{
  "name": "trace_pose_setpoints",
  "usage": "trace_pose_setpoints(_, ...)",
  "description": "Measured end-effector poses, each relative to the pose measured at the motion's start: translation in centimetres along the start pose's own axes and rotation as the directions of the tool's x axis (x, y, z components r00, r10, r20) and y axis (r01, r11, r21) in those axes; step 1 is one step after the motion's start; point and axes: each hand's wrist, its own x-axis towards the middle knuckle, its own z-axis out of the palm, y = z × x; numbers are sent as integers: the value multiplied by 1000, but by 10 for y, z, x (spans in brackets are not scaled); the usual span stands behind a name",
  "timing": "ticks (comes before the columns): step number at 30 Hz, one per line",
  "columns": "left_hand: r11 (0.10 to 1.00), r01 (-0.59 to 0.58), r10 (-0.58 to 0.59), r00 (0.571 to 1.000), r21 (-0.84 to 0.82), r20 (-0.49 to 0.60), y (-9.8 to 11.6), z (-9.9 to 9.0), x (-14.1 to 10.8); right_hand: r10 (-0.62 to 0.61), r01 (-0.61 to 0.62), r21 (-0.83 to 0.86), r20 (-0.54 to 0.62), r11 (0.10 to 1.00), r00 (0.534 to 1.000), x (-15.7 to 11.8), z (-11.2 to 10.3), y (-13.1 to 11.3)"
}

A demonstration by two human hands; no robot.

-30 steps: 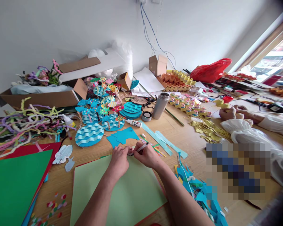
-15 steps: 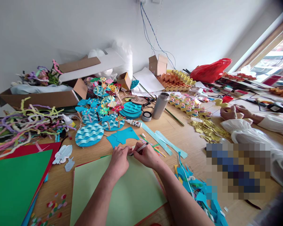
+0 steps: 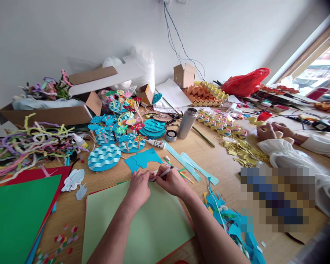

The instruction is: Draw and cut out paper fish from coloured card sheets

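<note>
Over the far edge of a pale green sheet of paper point(image 3: 154, 220), my right hand point(image 3: 172, 182) is closed around a slim grey pen point(image 3: 167, 171), its tip pointing toward my left hand. My left hand point(image 3: 138, 187) lies beside it with fingers curled and pressed together on the sheet's top edge. What its fingertips hold or pin is hidden. Just beyond the hands are cut blue paper pieces point(image 3: 145, 158). Thin coloured strips point(image 3: 191, 178) and light blue strips point(image 3: 200, 170) lie to the right.
A wavy blue paper disc point(image 3: 103, 157), a glue bottle point(image 3: 156, 144) and a steel flask point(image 3: 187, 124) stand or lie ahead. Green card point(image 3: 24, 216) is at left, blue scraps point(image 3: 233, 229) at right. A co-worker's hands point(image 3: 275, 130) work at far right.
</note>
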Motion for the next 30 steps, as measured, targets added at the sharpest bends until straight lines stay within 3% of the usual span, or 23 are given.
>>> trace_pose_setpoints(30, 1000, 0, 0, 1000, 12, 0, 1, -1, 0, 13, -13, -60, 0, 998, 1000, 0, -2, -1)
